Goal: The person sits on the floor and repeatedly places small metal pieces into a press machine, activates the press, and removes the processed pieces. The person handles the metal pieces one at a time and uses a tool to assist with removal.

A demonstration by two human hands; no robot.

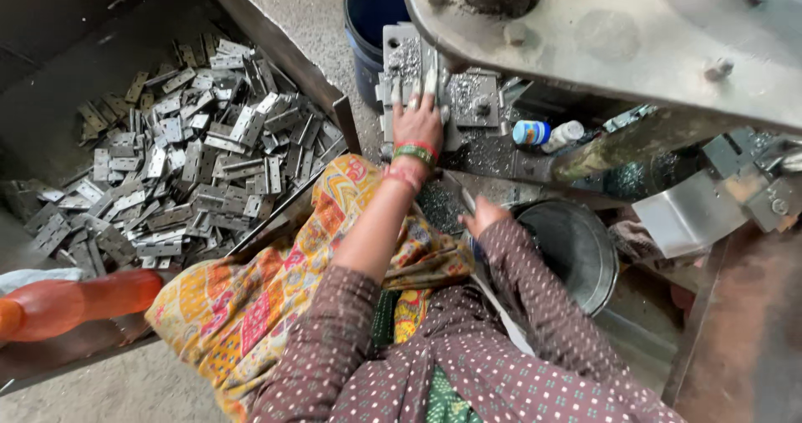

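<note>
Left hand (418,124) flat, fingers spread, pressing hinge (428,85) on press bed (468,97); right hand (483,217) unclear

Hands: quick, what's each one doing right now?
Left hand: open, fingers spread flat on the press bed.
Right hand: beside the metal bucket; grip cannot be told.

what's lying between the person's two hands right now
In the head view, between the left hand on the press bed and the right hand, lies a patch of metal shavings.
</note>
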